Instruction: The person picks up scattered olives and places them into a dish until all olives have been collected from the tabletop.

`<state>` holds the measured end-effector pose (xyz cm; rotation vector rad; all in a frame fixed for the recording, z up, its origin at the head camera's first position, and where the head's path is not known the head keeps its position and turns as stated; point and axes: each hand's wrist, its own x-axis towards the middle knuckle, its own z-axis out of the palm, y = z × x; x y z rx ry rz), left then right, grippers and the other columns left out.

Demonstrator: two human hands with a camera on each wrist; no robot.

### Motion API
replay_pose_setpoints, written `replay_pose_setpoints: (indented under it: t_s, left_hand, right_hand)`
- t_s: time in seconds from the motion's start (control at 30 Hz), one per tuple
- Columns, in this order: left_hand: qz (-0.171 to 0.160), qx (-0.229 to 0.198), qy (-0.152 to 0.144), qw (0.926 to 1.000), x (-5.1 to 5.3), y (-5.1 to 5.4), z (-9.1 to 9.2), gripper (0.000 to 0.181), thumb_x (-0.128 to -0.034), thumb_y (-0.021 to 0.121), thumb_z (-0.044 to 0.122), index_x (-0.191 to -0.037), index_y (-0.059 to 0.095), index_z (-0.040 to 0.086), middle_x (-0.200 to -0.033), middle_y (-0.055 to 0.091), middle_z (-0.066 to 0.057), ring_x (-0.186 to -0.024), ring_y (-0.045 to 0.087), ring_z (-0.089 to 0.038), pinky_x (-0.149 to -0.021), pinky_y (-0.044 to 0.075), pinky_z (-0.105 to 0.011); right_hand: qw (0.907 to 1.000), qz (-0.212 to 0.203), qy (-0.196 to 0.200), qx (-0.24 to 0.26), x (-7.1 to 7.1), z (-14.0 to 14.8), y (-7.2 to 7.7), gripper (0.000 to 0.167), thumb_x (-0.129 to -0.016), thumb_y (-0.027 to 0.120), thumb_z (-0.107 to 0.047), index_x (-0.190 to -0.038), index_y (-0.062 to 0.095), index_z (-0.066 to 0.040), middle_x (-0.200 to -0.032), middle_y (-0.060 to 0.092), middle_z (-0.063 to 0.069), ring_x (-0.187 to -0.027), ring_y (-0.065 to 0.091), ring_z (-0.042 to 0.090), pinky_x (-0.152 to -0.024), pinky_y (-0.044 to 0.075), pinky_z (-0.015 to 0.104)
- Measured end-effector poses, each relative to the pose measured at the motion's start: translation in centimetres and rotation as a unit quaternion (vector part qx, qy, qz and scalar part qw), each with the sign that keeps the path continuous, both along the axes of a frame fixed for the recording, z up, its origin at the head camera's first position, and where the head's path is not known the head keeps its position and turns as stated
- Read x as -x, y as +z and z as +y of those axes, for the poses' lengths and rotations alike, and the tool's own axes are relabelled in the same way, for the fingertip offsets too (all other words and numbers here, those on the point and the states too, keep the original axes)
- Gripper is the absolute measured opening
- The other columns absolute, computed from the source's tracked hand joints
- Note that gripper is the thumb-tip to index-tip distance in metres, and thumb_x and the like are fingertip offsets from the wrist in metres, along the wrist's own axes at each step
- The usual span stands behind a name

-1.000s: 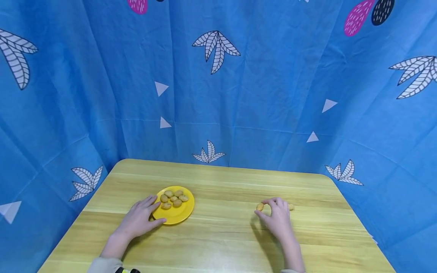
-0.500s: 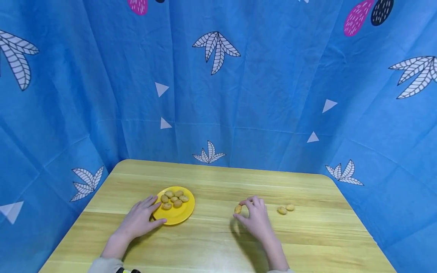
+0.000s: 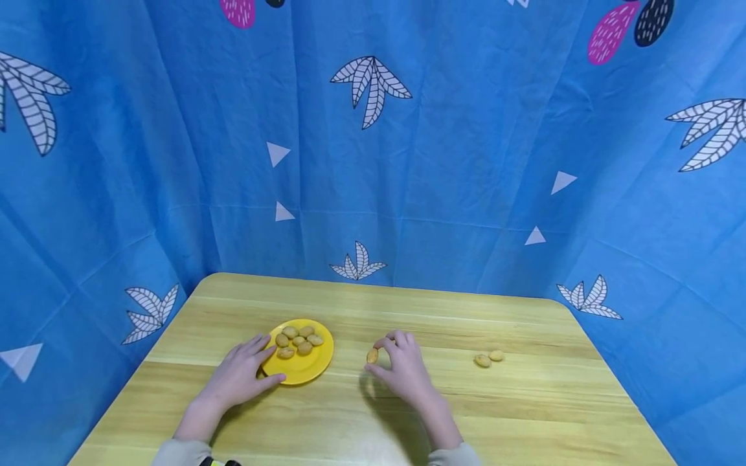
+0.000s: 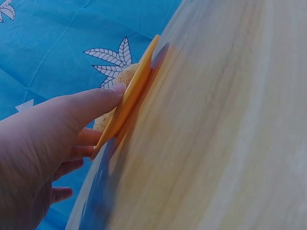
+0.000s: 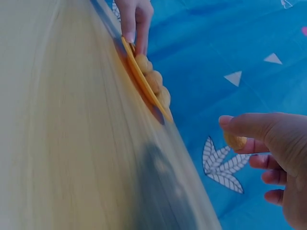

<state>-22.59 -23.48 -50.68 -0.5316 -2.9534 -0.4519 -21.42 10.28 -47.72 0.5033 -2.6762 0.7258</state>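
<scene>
My right hand [image 3: 405,369] pinches a small tan oval, nut-like piece [image 3: 372,355] between thumb and fingers, above the table and right of the plate. In the right wrist view the same piece [image 5: 235,140] sits under the thumb, other fingers loosely bent. A round yellow plate [image 3: 305,372] lies on the left of the table, with several similar tan pieces [image 3: 304,348] on it. My left hand [image 3: 239,375] rests at the plate's left rim, fingers fairly straight; its thumb touches the rim in the left wrist view. Two more tan pieces [image 3: 482,360] lie to the right.
The light wooden table [image 3: 291,427] has rounded far corners. A blue patterned curtain [image 3: 466,162] hangs behind it and along both sides. The right hand's shadow falls on the tabletop below it.
My right hand has moved left toward the plate, carrying the tan oval piece. The two pieces at the right are now uncovered. My left hand stays at the plate.
</scene>
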Motion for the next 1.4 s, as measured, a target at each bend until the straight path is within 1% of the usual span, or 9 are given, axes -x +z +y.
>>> replay_pose_setpoints:
  t_s: [0.33, 0.73, 1.13, 1.27, 1.4]
  left_hand:
    - [-0.002, -0.003, -0.001, 1.0000, -0.1, 0.1, 0.1, 0.073, -0.0849, 0.065, 0.058, -0.130, 0.061, 0.001, -0.147, 0.047, -0.021, -0.139, 0.040, -0.041, -0.111, 0.032, -0.063]
    - [0.000, 0.000, 0.001, 1.0000, 0.1, -0.2, 0.0, 0.072, -0.0844, 0.066, 0.056, -0.131, 0.060, 0.001, -0.148, 0.046, -0.021, -0.140, 0.039, -0.041, -0.111, 0.032, -0.063]
    - [-0.004, -0.001, 0.001, 1.0000, 0.0, -0.2, 0.0, 0.074, -0.0844, 0.065, 0.060, -0.130, 0.061, 0.001, -0.147, 0.047, -0.021, -0.139, 0.040, -0.041, -0.111, 0.033, -0.063]
    - [-0.002, -0.001, 0.002, 1.0000, 0.1, -0.1, 0.0, 0.073, -0.0843, 0.065, 0.059, -0.129, 0.062, 0.001, -0.147, 0.047, -0.021, -0.139, 0.041, -0.041, -0.111, 0.033, -0.063]
    - [0.000, 0.000, 0.002, 1.0000, 0.2, -0.4, -0.1, 0.072, -0.0840, 0.067, 0.057, -0.130, 0.061, 0.001, -0.147, 0.047, -0.021, -0.139, 0.040, -0.041, -0.111, 0.033, -0.063]
  right_hand:
    - [0.9996, -0.012, 0.021, -0.011, 1.1, -2.7, 0.1, 0.036, -0.077, 0.082, -0.035, -0.101, 0.069, -0.013, -0.108, 0.059, 0.004, -0.102, 0.048, 0.022, -0.089, 0.044, 0.040]
    - [0.9973, -0.032, 0.044, -0.049, 2.3, -5.7, 0.2, 0.040, -0.081, 0.077, -0.041, -0.109, 0.068, -0.014, -0.108, 0.057, 0.000, -0.102, 0.047, 0.017, -0.089, 0.044, 0.034]
    - [0.9948, -0.032, 0.056, -0.079, 3.4, -7.3, -0.6, 0.042, -0.082, 0.076, -0.041, -0.113, 0.068, -0.013, -0.113, 0.058, 0.001, -0.106, 0.048, 0.017, -0.093, 0.045, 0.034]
    - [0.9928, -0.041, 0.058, -0.096, 4.0, -7.9, -0.9, 0.043, -0.082, 0.076, -0.042, -0.113, 0.068, -0.013, -0.114, 0.059, 0.001, -0.105, 0.047, 0.016, -0.094, 0.045, 0.032]
    - [0.9910, -0.049, 0.056, -0.111, 4.3, -8.4, -1.4, 0.043, -0.081, 0.076, -0.043, -0.112, 0.068, -0.014, -0.113, 0.059, 0.001, -0.102, 0.046, 0.016, -0.092, 0.044, 0.032]
